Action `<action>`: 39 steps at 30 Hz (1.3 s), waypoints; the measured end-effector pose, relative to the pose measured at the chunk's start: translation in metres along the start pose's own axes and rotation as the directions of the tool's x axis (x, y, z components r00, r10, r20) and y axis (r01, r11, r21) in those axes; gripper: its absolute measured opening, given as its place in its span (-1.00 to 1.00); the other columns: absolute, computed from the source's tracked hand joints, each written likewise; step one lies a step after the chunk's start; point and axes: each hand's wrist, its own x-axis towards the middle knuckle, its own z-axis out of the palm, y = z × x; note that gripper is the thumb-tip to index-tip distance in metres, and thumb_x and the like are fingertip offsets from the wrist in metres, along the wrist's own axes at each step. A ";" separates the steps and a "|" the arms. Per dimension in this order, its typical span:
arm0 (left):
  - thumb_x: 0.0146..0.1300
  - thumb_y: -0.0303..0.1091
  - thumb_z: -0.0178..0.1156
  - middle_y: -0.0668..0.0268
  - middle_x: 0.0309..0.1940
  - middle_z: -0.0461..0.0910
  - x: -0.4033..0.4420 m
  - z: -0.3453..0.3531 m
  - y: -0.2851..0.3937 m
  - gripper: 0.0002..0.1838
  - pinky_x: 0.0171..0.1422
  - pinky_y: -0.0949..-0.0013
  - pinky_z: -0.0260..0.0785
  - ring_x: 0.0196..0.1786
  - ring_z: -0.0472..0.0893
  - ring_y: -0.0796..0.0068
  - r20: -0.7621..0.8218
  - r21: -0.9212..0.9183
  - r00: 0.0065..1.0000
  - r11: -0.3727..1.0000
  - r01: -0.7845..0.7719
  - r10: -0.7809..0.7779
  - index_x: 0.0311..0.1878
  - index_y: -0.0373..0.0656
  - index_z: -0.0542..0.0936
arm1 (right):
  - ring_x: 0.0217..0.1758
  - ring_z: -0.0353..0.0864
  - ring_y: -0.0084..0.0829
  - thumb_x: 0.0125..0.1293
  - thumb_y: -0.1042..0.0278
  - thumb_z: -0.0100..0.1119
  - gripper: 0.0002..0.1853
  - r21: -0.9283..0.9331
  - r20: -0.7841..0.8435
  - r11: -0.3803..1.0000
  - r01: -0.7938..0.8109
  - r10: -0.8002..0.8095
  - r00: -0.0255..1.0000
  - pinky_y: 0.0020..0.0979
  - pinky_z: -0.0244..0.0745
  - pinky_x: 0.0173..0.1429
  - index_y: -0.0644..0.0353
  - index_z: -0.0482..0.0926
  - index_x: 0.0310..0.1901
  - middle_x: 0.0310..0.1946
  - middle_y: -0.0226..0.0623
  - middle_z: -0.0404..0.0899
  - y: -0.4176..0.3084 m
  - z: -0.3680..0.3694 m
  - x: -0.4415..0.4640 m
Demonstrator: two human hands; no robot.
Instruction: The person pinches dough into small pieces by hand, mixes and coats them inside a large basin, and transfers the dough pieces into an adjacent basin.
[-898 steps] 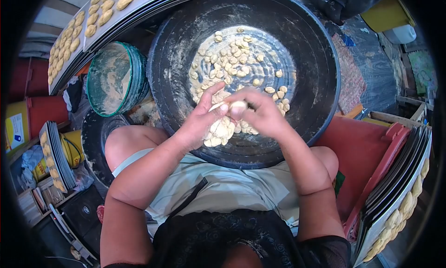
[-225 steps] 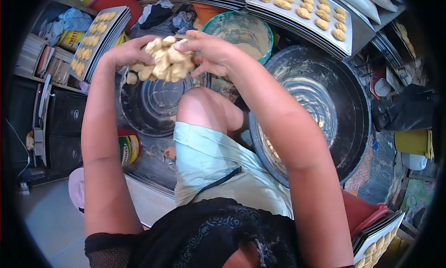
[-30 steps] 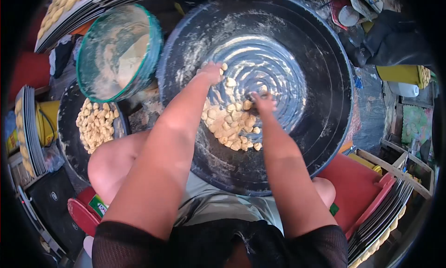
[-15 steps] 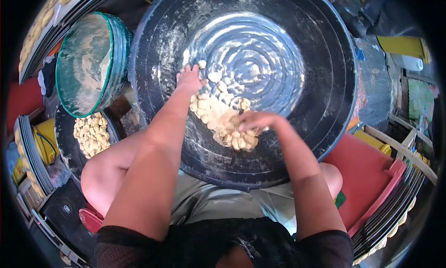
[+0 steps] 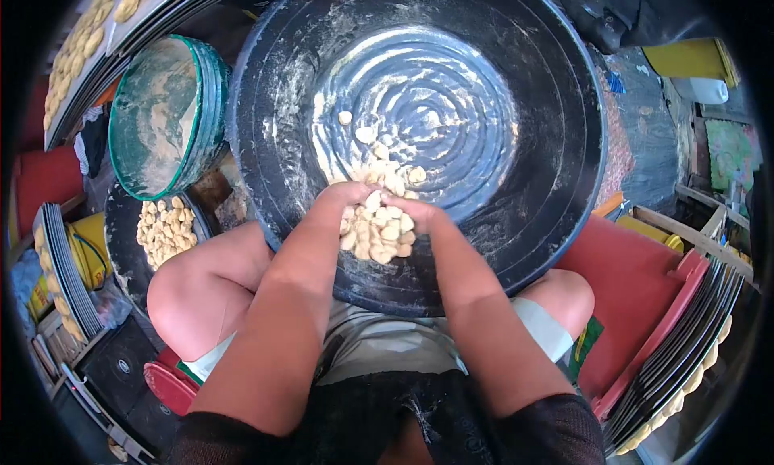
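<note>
A heap of small pale dough pieces (image 5: 379, 233) lies low in the big black round basin (image 5: 540, 183), towards my lap. My left hand (image 5: 348, 196) curves round the far left side of the heap, while my right hand (image 5: 409, 210) cups its right side. The two hands nearly meet, with dough pieces between and under them; the fingertips are partly hidden among the pieces. Beyond the hands, a few loose pieces (image 5: 365, 134) trail up the floury basin floor.
A green floury tub (image 5: 193, 118) stands left of the basin. Below it, a dark container (image 5: 129, 247) holds more dough pieces (image 5: 165, 231). Stacked trays (image 5: 677, 344) edged with dough stand at the lower right beside a red plastic surface (image 5: 621, 296). Yellow containers (image 5: 689, 62) sit at the right.
Both hands have come together and closer to my body, the left moving down and right, the right moving left. The spread dough pieces are now bunched into a heap between them.
</note>
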 end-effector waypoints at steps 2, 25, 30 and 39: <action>0.28 0.27 0.05 0.12 0.26 0.45 0.020 0.004 -0.021 -0.25 0.38 0.32 0.16 0.29 0.41 0.32 -0.011 0.075 1.000 0.997 0.015 -0.014 0.30 -0.16 0.42 | 0.29 0.41 -0.33 0.23 -0.20 0.20 -0.20 -0.119 -0.077 0.990 -0.078 0.069 0.995 -0.24 0.35 0.32 0.17 0.27 0.35 0.28 -0.13 0.38 0.004 -0.002 -0.011; -0.03 0.43 0.25 0.08 0.19 0.43 -0.024 0.022 -0.004 -0.03 0.36 0.23 0.12 0.27 0.36 0.23 0.199 0.181 0.978 0.979 -0.095 0.059 0.24 -0.21 0.39 | 0.45 0.14 -0.26 0.08 -0.22 0.33 -0.03 -0.644 0.093 0.764 0.033 0.036 0.995 -0.23 0.01 0.46 0.18 0.18 0.41 0.39 -0.13 0.21 -0.011 0.040 -0.065; 0.02 0.40 0.23 0.00 0.31 0.35 -0.015 0.027 -0.016 -0.05 0.42 0.22 0.10 0.36 0.29 0.19 0.215 -0.028 0.973 0.996 -0.081 0.085 0.24 -0.29 0.46 | 0.44 0.16 -0.30 0.14 -0.16 0.30 -0.12 -0.585 0.048 0.810 0.043 -0.019 0.999 -0.25 0.05 0.45 0.19 0.24 0.38 0.35 -0.17 0.28 0.002 0.025 -0.049; 0.02 0.35 0.29 0.09 0.36 0.31 -0.033 0.027 -0.003 -0.02 0.45 0.32 0.05 0.41 0.26 0.26 0.212 0.000 0.977 1.000 -0.027 0.027 0.35 -0.22 0.36 | 0.30 0.36 -0.42 0.24 -0.09 0.21 -0.29 -0.528 -0.028 0.849 0.024 -0.045 0.999 -0.36 0.26 0.34 0.22 0.36 0.29 0.30 -0.27 0.37 0.001 0.033 -0.061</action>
